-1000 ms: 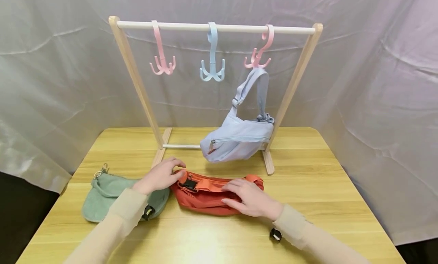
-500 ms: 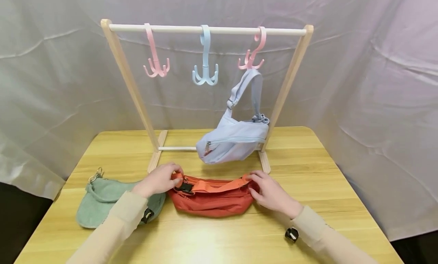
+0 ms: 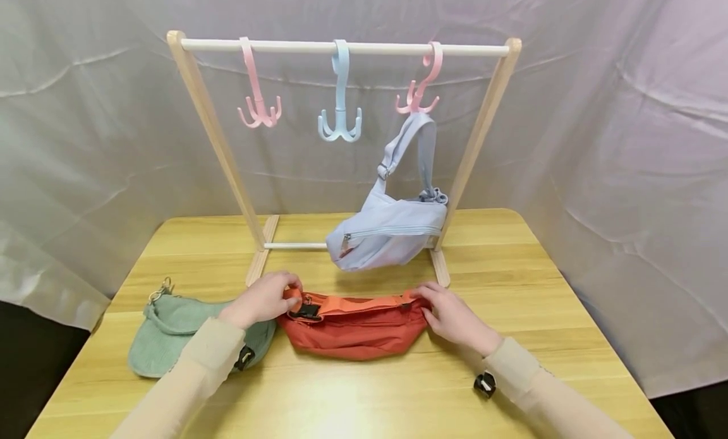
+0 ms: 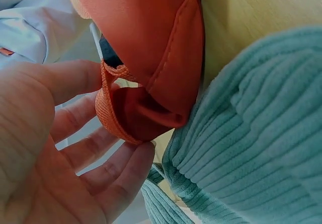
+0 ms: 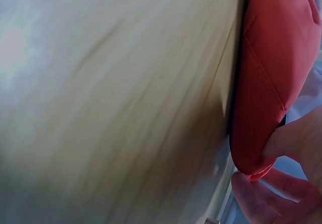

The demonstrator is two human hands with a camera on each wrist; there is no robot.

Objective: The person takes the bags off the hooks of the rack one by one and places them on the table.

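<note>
A red waist bag (image 3: 355,335) with an orange strap (image 3: 364,305) and a black buckle (image 3: 308,311) lies on the table. At its left end, my left hand (image 3: 261,302) holds the strap loop; in the left wrist view the thumb and fingers lie around this orange loop (image 4: 108,110). My right hand (image 3: 457,321) grips the bag's right end, its thumb on the near side of the red fabric (image 5: 274,73) in the right wrist view. Beside the left forearm, partly covered by it, lies a green corduroy bag (image 3: 170,335).
A wooden rack with a white top bar (image 3: 296,46) stands behind. From it hang a left pink hook (image 3: 258,101), a blue hook (image 3: 340,107) and a right pink hook (image 3: 421,91). A pale blue bag (image 3: 392,230) hangs by its strap from the right pink one.
My right hand has moved right from the red bag's front to its right end and taken hold there. The left hand has closed on the strap loop. The head view has shifted slightly.
</note>
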